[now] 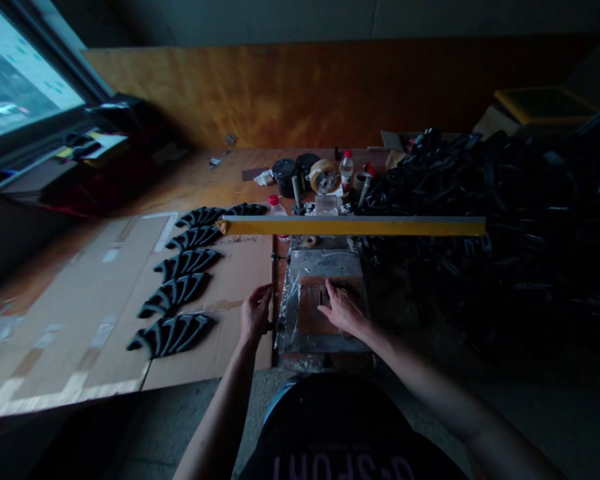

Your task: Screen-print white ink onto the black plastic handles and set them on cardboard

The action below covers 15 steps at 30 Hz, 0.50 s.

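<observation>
My right hand rests over a brown plate on a metal bench fixture, thumb and index finger stretched apart. A dark shape lies partly under that hand, too hidden to name. Left of the fixture, my left hand hovers by the cardboard's edge with its fingers curled together; what they pinch, if anything, cannot be made out. Across the fixture's far part runs a yellow bar with a grey upper edge. Fanned rows of curved black parts lie on the cardboard at the left.
A large heap of black parts fills the right side. Behind the fixture stand a tape roll, a red-capped bottle and dark tubs. A wooden board closes off the back; boxes sit below the window.
</observation>
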Motion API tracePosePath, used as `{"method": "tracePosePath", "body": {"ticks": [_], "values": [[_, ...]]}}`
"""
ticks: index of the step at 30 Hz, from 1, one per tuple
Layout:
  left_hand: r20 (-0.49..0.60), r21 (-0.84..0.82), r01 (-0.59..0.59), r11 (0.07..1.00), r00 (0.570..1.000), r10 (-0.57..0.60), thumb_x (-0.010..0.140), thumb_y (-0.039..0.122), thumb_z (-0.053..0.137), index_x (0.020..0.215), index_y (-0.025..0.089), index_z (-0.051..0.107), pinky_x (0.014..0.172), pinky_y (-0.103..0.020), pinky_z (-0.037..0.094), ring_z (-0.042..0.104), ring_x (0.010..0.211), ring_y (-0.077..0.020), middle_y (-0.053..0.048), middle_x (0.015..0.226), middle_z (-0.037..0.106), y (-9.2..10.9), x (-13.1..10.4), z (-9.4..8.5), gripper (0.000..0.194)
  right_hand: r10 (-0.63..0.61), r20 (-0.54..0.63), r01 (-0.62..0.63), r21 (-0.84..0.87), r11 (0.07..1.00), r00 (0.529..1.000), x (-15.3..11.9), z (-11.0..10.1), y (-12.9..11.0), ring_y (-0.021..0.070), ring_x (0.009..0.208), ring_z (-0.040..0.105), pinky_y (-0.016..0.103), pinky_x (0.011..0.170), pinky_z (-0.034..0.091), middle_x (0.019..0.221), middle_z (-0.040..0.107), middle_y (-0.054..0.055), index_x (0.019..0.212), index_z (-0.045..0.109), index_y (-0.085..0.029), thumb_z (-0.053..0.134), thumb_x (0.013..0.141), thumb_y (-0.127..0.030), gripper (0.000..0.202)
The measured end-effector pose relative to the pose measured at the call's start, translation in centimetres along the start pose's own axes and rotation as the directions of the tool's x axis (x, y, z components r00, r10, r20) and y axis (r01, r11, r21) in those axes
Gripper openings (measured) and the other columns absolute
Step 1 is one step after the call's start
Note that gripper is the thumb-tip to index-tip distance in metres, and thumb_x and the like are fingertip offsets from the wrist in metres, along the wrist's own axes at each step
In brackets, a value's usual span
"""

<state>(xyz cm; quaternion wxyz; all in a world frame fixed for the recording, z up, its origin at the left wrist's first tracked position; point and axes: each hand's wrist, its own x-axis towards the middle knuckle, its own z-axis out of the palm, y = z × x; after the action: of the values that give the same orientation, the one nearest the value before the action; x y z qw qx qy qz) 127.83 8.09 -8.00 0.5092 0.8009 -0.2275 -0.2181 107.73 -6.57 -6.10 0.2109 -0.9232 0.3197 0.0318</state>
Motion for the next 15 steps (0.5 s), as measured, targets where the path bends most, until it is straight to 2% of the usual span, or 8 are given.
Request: {"method": "tracePosePath", "body": {"ticks": [2, 4, 6, 8, 9, 12, 15], "values": [[-0.010, 0.002, -0.011, 1.000, 1.000, 0.011, 0.080, 0.057, 0.057, 0.110, 0.016, 0.069, 0.078, -0.030, 0.052, 0.069, 0.090, -0.0220, -0.010, 0.100, 0.074, 0.2, 0.2, -0.3, 0.053, -0.031, 0.067, 0.028, 0.042, 0.999, 0.997, -0.5, -0.4, 0.1, 0.0272, 0.113, 0.060, 0.036, 0.098, 0.044, 0.124, 0.063, 0.022, 0.151, 0.025, -0.003, 0.059, 0.089, -0.038, 0.079], [-0.021, -0.009, -0.044, 0.999, 0.999, 0.044, 0.080, 0.056, 0.058, 0.109, 0.016, 0.070, 0.080, -0.030, 0.052, 0.069, 0.093, -0.0220, -0.010, 0.100, 0.074, 1.0, 0.6, -0.4, 0.050, -0.062, 0.099, 0.052, 0.105, 0.993, 0.993, -0.8, -1.3, 0.6, 0.0244, 0.106, 0.064, 0.033, 0.094, 0.047, 0.115, 0.068, 0.018, 0.150, 0.031, -0.006, 0.058, 0.090, -0.035, 0.072], [-0.036, -0.055, -0.093, 0.994, 0.995, 0.091, 0.080, 0.055, 0.060, 0.106, 0.016, 0.070, 0.082, -0.030, 0.053, 0.068, 0.095, -0.0216, -0.011, 0.103, 0.074, 2.6, 1.2, -0.4, 0.048, -0.094, 0.005, 0.093, 0.124, 0.988, 0.996, -0.6, -2.0, 1.3, 0.0229, 0.110, 0.062, 0.034, 0.097, 0.046, 0.117, 0.068, 0.014, 0.145, 0.043, -0.012, 0.054, 0.093, -0.031, 0.056], [-0.060, -0.149, -0.146, 0.978, 0.989, 0.138, 0.081, 0.054, 0.060, 0.108, 0.015, 0.068, 0.083, -0.030, 0.053, 0.068, 0.097, -0.0204, -0.011, 0.109, 0.072, 5.1, 1.7, -0.2, 0.049, -0.132, -0.149, 0.144, 0.078, 0.986, 0.980, -0.2, -2.1, 2.1, 0.0249, 0.126, 0.051, 0.038, 0.107, 0.040, 0.134, 0.058, 0.014, 0.140, 0.050, -0.016, 0.052, 0.094, -0.030, 0.048], [-0.074, -0.210, -0.176, 0.962, 0.984, 0.164, 0.081, 0.054, 0.060, 0.110, 0.014, 0.066, 0.082, -0.030, 0.054, 0.068, 0.097, -0.0195, -0.011, 0.110, 0.071, 6.7, 1.8, -0.1, 0.049, -0.159, -0.190, 0.171, 0.048, 0.984, 0.969, 0.1, -1.8, 2.5, 0.0267, 0.134, 0.043, 0.042, 0.112, 0.035, 0.142, 0.052, 0.013, 0.141, 0.049, -0.016, 0.053, 0.094, -0.028, 0.049], [-0.131, -0.378, -0.296, 0.878, 0.955, 0.265, 0.086, 0.055, 0.056, 0.112, 0.016, 0.061, 0.077, -0.028, 0.055, 0.068, 0.089, -0.0153, -0.008, 0.101, 0.071, 11.8, 2.0, 0.4, 0.047, -0.223, -0.132, 0.229, 0.026, 0.973, 0.966, 0.7, 0.1, 3.5, 0.0277, 0.143, 0.030, 0.049, 0.116, 0.027, 0.152, 0.040, 0.012, 0.149, 0.036, -0.014, 0.052, 0.092, -0.020, 0.059], [-0.195, -0.429, -0.415, 0.802, 0.910, 0.367, 0.089, 0.058, 0.050, 0.094, 0.019, 0.059, 0.064, -0.023, 0.053, 0.062, 0.066, -0.0102, -0.001, 0.077, 0.065, 15.8, 2.1, 1.0, 0.040, -0.233, -0.098, 0.238, 0.044, 0.970, 0.968, 1.1, 2.4, 3.9, 0.0254, 0.146, 0.024, 0.048, 0.117, 0.028, 0.154, 0.037, 0.010, 0.150, 0.034, -0.013, 0.042, 0.095, -0.015, 0.056]]}}
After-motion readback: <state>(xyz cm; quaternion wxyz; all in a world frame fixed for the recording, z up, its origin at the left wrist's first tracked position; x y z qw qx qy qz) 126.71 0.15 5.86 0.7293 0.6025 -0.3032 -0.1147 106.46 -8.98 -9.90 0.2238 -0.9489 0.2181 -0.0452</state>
